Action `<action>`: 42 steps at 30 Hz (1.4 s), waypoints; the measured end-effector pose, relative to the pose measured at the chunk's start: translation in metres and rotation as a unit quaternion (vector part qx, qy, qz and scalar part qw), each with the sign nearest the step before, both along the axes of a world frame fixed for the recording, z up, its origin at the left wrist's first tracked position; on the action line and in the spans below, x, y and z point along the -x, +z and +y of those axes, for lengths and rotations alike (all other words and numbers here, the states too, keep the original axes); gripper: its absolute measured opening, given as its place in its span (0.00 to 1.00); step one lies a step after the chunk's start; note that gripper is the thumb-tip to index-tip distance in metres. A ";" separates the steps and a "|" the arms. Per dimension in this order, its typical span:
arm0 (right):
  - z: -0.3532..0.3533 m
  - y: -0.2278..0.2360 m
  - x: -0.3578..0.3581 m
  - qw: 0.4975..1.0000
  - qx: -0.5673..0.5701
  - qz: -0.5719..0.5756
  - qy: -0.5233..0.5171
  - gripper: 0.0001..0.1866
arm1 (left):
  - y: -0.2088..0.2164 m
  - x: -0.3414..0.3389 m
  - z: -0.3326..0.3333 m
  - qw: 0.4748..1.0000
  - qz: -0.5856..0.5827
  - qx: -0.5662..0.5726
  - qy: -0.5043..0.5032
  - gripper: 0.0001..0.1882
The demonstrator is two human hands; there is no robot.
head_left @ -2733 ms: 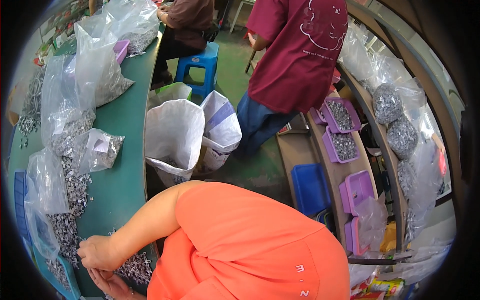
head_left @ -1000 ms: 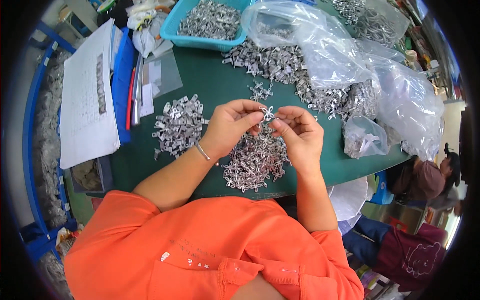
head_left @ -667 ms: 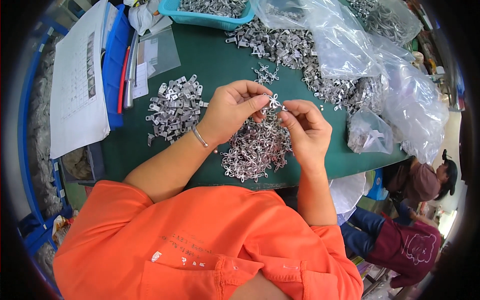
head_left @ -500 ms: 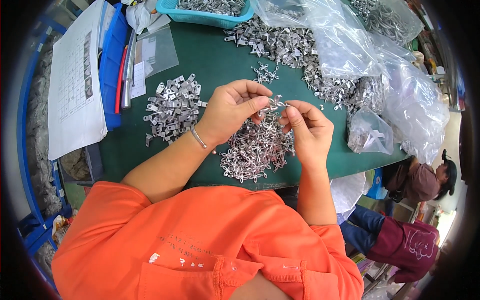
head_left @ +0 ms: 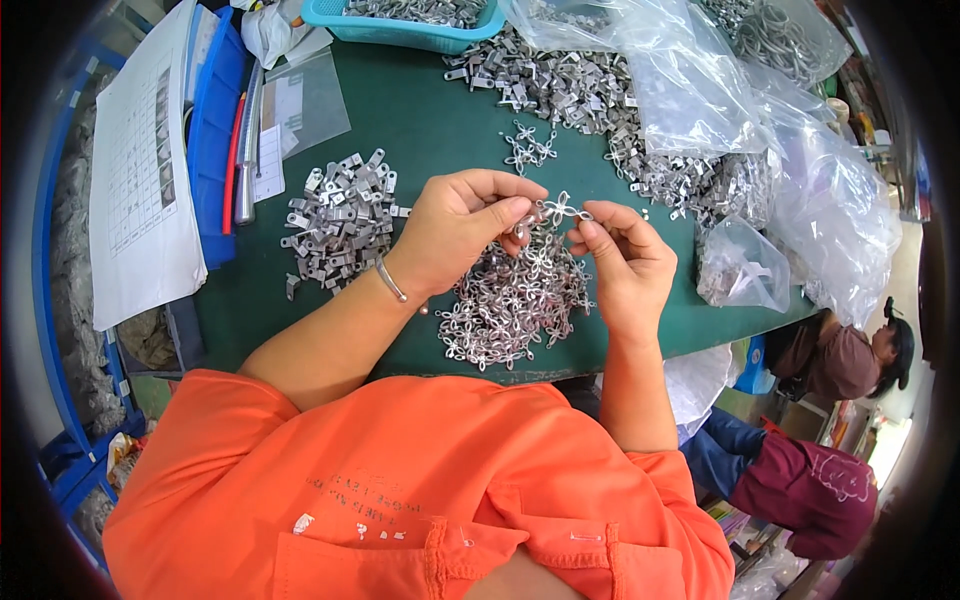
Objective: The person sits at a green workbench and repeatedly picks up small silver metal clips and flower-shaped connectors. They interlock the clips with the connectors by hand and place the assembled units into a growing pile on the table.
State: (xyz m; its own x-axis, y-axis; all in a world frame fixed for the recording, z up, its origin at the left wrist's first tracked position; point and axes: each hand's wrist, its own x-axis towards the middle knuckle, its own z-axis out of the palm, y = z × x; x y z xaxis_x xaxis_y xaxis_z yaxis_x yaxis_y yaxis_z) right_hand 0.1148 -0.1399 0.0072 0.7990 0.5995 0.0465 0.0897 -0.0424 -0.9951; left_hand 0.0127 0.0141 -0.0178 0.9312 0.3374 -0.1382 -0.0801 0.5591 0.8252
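A small silvery flower-shaped metal link (head_left: 561, 207) is stretched between my two hands. My left hand (head_left: 462, 222) pinches its left end with thumb and forefinger, and other metal bits show under those fingers. On the right end, the fingertips of my right hand (head_left: 628, 262) are closed. Just below lies a heap of similar flower-shaped links (head_left: 510, 310), partly covered by my left hand. Beyond my hands rests a little group of open-looped links (head_left: 529, 148). Left of my left wrist is a pile of bent metal clips with holes (head_left: 340, 215).
The green table (head_left: 400, 110) carries a turquoise basket (head_left: 405, 33) of metal parts, a large pile of clips (head_left: 560, 85) and clear plastic bags (head_left: 690, 90). Printed sheets (head_left: 145, 180) lean by a blue tray (head_left: 212, 140) at left. A person in maroon (head_left: 805, 490) stands at right.
My right hand has moved slightly right and down, away from my left. The link between them now shows more fully, turned with its loops visible. The whole view has shifted a little.
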 end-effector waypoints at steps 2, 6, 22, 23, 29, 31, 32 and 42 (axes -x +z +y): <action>0.000 0.000 0.000 1.000 -0.005 0.006 -0.003 0.08 | -0.001 0.000 0.000 1.000 0.001 -0.006 -0.001 0.09; -0.002 -0.001 0.001 1.000 -0.016 0.023 0.000 0.08 | -0.001 0.000 0.000 1.000 0.007 -0.026 -0.002 0.09; -0.007 0.000 0.005 0.999 0.007 0.038 -0.004 0.08 | 0.002 0.000 -0.001 0.999 0.021 -0.043 -0.008 0.08; -0.007 0.000 0.005 0.999 0.010 0.034 -0.003 0.07 | 0.002 0.000 -0.001 0.999 0.022 -0.044 -0.009 0.08; -0.016 0.001 0.000 0.995 -0.004 0.097 0.003 0.04 | 0.002 -0.001 -0.001 0.999 0.019 -0.042 -0.009 0.07; -0.023 0.003 -0.003 0.985 -0.022 0.168 0.001 0.04 | 0.001 -0.001 0.001 0.999 0.014 -0.032 0.003 0.07; -0.027 0.004 -0.005 0.982 -0.022 0.185 0.012 0.04 | 0.001 -0.001 0.002 1.000 0.010 -0.024 0.008 0.07; -0.019 0.004 -0.028 0.939 0.239 -0.246 0.012 0.06 | -0.004 0.000 0.007 1.000 -0.004 -0.010 0.028 0.07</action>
State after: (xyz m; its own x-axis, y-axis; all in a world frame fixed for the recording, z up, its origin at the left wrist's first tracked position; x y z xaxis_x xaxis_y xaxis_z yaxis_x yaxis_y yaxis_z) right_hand 0.1428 -0.1589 0.0111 0.7378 0.6628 0.1278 0.5398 -0.4657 -0.7012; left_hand 0.0126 0.0208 -0.0216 0.9117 0.3919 -0.1235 -0.1180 0.5377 0.8349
